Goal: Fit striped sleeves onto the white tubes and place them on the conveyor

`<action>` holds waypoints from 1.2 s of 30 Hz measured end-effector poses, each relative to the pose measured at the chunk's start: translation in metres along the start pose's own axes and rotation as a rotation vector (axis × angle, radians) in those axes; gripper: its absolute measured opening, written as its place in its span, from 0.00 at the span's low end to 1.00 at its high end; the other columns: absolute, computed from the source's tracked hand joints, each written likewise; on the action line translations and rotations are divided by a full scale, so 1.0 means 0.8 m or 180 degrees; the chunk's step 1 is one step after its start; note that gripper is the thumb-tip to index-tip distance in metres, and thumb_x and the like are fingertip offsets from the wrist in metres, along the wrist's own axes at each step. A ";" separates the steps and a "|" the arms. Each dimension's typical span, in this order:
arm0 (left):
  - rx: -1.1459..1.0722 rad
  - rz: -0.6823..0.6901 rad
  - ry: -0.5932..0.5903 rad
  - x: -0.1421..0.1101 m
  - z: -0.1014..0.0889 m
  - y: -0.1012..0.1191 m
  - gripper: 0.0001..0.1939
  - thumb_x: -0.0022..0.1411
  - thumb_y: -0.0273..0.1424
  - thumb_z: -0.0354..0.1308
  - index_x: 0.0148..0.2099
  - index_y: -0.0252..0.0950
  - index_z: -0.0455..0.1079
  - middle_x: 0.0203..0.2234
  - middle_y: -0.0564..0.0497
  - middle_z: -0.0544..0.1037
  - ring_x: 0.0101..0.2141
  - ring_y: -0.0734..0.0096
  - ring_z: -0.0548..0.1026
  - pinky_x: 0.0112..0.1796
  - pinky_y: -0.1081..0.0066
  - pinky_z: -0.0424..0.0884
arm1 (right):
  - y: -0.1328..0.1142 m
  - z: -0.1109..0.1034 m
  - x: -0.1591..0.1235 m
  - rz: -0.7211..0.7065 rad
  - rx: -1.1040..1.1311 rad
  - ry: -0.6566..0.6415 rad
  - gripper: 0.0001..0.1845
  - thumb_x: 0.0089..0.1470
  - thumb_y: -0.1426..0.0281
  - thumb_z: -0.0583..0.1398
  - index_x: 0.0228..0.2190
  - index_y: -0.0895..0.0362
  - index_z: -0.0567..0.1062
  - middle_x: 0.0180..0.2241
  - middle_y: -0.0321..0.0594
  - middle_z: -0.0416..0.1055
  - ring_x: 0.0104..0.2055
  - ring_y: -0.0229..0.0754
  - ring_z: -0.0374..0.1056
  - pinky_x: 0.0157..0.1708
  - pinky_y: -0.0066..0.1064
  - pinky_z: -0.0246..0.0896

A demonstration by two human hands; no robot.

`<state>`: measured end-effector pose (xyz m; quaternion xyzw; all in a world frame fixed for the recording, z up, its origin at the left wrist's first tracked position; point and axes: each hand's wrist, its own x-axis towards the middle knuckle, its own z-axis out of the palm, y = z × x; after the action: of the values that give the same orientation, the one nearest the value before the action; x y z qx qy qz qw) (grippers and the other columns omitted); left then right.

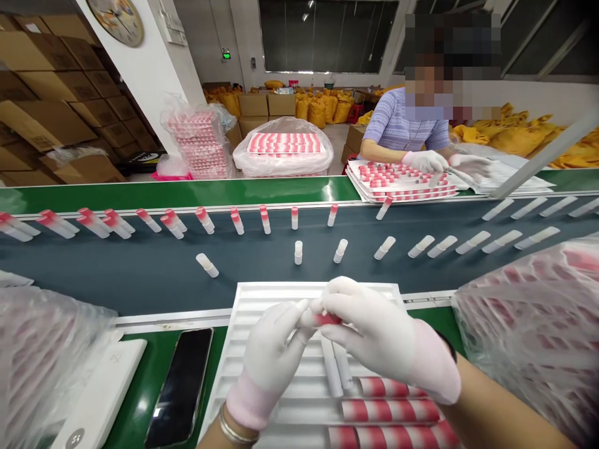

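Both of my hands wear white gloves and meet over a white ribbed tray (262,299). My left hand (271,362) and my right hand (379,337) together pinch a small tube with a red cap (322,319) between their fingertips. Rows of red-and-white tubes (388,411) lie in the tray's near right part, with two white tubes (337,371) beside them. White tubes (298,252) lie on the dark conveyor belt (140,274) just beyond the tray.
A black phone (180,383) and a white device (105,390) lie at left. Plastic-wrapped tube stacks sit at both sides (528,330). Red-capped tubes (173,222) line the belt's far side. A person in gloves (423,161) works across the belt at a tray (402,181).
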<state>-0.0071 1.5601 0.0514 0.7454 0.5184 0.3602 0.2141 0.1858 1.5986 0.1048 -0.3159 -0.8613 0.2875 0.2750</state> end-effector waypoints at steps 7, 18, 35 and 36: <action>-0.0712 -0.0134 -0.0068 -0.002 -0.003 0.002 0.16 0.67 0.32 0.53 0.56 0.41 0.68 0.35 0.50 0.75 0.38 0.67 0.72 0.41 0.69 0.69 | -0.017 0.034 0.011 0.0976 0.0995 0.0954 0.11 0.47 0.76 0.63 0.36 0.56 0.73 0.31 0.35 0.71 0.32 0.36 0.67 0.33 0.28 0.65; -0.1758 -0.0498 -0.0188 -0.005 -0.012 0.012 0.07 0.64 0.32 0.56 0.33 0.37 0.71 0.25 0.55 0.71 0.28 0.73 0.67 0.31 0.76 0.65 | -0.023 0.028 0.012 -0.0033 0.0984 0.0638 0.09 0.49 0.78 0.65 0.32 0.57 0.73 0.30 0.34 0.73 0.35 0.34 0.70 0.39 0.23 0.63; -0.2192 -0.0743 -0.0384 -0.014 -0.022 0.007 0.12 0.61 0.36 0.60 0.29 0.35 0.69 0.24 0.54 0.67 0.28 0.72 0.65 0.32 0.73 0.65 | -0.029 0.015 0.020 -0.0467 0.0938 0.0410 0.18 0.52 0.76 0.65 0.45 0.58 0.72 0.34 0.36 0.73 0.36 0.34 0.70 0.41 0.24 0.66; -0.2104 -0.0756 -0.0318 -0.011 -0.022 0.008 0.12 0.61 0.36 0.60 0.28 0.35 0.68 0.24 0.54 0.67 0.28 0.72 0.64 0.31 0.73 0.65 | -0.029 0.021 0.018 -0.0347 0.0830 0.0625 0.20 0.52 0.76 0.64 0.47 0.58 0.71 0.35 0.37 0.74 0.37 0.34 0.70 0.41 0.24 0.66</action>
<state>-0.0180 1.5487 0.0648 0.5871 0.4457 0.4443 0.5092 0.1562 1.5887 0.1133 -0.2569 -0.8016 0.3492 0.4118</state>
